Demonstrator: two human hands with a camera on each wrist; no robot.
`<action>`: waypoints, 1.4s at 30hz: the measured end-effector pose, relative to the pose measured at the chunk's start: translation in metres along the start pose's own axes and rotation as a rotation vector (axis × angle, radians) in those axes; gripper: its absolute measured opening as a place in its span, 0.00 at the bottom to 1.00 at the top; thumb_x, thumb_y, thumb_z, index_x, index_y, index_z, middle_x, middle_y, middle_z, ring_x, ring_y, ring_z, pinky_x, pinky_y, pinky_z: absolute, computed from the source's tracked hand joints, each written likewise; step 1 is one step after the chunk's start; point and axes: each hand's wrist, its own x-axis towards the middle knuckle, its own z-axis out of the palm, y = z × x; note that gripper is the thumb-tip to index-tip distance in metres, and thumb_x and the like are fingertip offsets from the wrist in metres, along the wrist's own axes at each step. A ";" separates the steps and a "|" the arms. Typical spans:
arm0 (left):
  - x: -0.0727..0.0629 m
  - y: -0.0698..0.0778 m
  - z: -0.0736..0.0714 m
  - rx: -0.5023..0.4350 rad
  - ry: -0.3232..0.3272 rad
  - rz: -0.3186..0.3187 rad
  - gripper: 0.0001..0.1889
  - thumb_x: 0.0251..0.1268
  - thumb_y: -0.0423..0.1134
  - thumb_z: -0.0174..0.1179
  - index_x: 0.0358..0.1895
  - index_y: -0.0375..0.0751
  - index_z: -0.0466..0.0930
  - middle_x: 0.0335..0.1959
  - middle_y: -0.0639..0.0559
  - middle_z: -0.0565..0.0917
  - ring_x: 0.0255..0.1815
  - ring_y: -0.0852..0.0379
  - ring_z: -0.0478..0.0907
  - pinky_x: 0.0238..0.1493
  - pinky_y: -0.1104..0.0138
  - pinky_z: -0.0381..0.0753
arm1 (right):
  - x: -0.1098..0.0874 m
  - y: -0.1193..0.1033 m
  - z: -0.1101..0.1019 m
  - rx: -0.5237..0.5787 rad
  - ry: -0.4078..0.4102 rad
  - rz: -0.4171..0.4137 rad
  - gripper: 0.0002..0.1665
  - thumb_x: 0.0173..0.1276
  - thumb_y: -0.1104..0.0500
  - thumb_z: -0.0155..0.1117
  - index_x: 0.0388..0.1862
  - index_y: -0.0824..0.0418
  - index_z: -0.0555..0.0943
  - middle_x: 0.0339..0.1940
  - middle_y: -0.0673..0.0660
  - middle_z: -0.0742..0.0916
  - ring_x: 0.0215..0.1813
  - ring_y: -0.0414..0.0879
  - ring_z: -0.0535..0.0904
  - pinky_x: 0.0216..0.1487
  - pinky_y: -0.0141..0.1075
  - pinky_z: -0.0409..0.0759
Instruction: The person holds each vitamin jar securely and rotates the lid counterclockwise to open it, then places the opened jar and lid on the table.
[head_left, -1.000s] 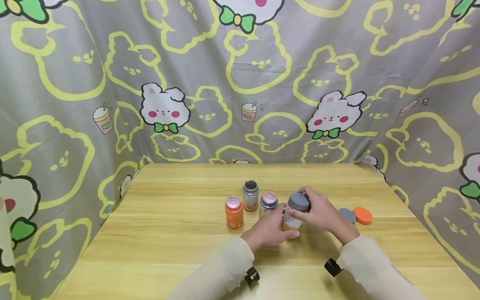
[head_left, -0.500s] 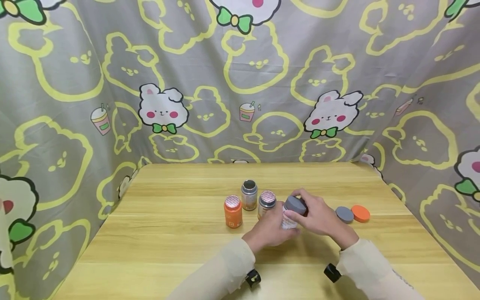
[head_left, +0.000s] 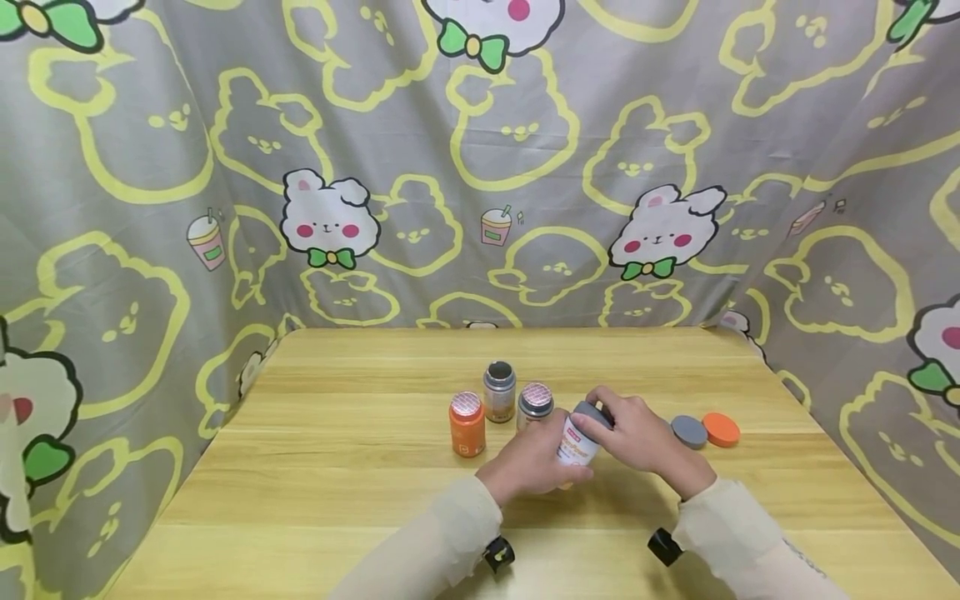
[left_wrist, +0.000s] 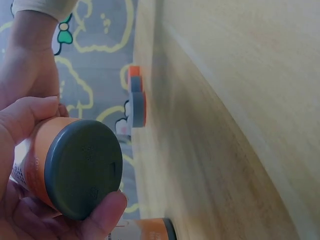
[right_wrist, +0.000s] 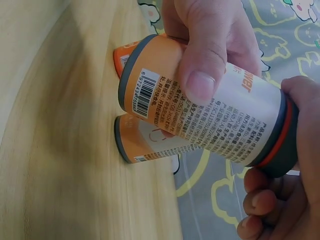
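Observation:
A white and orange bottle with a grey screw cap is held tilted above the table, its cap end toward the right. My left hand wraps round its body. My right hand grips the cap, thumb on the near side. The left wrist view shows the bottle's dark base. In the right wrist view an orange-red ring shows at the cap's lower edge. Just left of my left hand stands a grey-necked bottle with a foil-like top, partly hidden by that hand.
An orange bottle with a foil-like top and a grey bottle with a dark mouth stand further left. A grey lid and an orange lid lie right. The left wrist view shows another grey lid. Patterned cloth surrounds the table.
The bottle has gone from upright to tilted, its label turning into view. My left hand has closed further round the body; my right hand has kept to the cap, shifting slightly.

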 end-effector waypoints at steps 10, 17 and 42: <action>-0.001 -0.002 -0.003 -0.014 -0.013 0.019 0.32 0.53 0.50 0.73 0.57 0.43 0.67 0.32 0.61 0.77 0.29 0.67 0.75 0.31 0.72 0.75 | -0.003 0.006 -0.002 0.099 -0.022 -0.160 0.13 0.73 0.53 0.59 0.52 0.55 0.76 0.27 0.44 0.79 0.25 0.36 0.73 0.26 0.34 0.74; -0.001 -0.003 -0.004 -0.020 -0.015 0.033 0.29 0.51 0.49 0.74 0.52 0.44 0.69 0.31 0.61 0.76 0.29 0.67 0.75 0.34 0.72 0.75 | -0.005 0.012 -0.004 0.163 -0.014 -0.316 0.20 0.71 0.63 0.58 0.61 0.63 0.73 0.46 0.52 0.83 0.39 0.38 0.79 0.39 0.38 0.79; 0.001 -0.004 -0.003 0.029 -0.005 0.030 0.29 0.50 0.49 0.74 0.50 0.43 0.69 0.30 0.61 0.75 0.27 0.67 0.73 0.31 0.73 0.74 | -0.001 0.004 -0.003 0.120 0.058 -0.237 0.19 0.65 0.62 0.65 0.54 0.63 0.76 0.39 0.49 0.80 0.31 0.40 0.74 0.32 0.35 0.77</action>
